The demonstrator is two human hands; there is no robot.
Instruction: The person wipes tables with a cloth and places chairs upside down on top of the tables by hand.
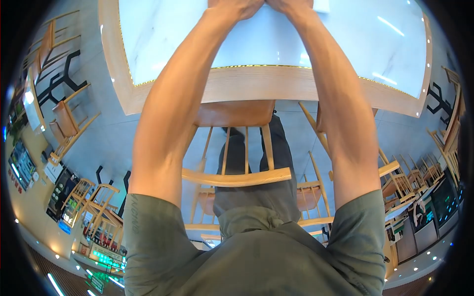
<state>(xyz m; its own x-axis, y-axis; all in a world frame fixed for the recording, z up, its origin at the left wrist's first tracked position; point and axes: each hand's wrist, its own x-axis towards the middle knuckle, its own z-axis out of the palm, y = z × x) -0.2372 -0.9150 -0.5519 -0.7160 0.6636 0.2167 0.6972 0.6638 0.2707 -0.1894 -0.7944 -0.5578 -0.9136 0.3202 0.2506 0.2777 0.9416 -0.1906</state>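
Note:
Both arms reach forward over a white marble-look table top [266, 47] with a wooden border. Only the wrist end of my left hand [238, 7] shows at the upper edge of the view. My right hand [291, 5] is right beside it, close to touching. The fingers of both hands lie outside the picture, so their grip is hidden. A small white item [322, 6] pokes out on the table just right of my right hand; its kind cannot be made out.
A wooden chair with a brown seat [234, 113] is tucked at the table edge, its curved backrest [237, 178] between me and the table. More wooden chairs stand at the left [66, 118] and right [402, 185]. A screen [22, 163] hangs at the far left.

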